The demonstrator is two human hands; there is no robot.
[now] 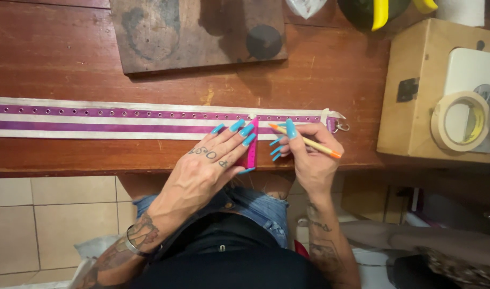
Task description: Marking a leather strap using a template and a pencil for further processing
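Both hands meet on the strap [122, 121]: left [213, 160] pressing ruler [251, 147], right [309, 155] gripping pencil [309, 143].

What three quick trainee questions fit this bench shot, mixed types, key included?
1. True or false: the right hand holds a pencil.
2. What does the left hand press down? A) pink ruler B) tape roll C) wooden board
3. Fill in: the purple and white strap lies flat on the wooden ____.

Key: 1 true; 2 A; 3 table.
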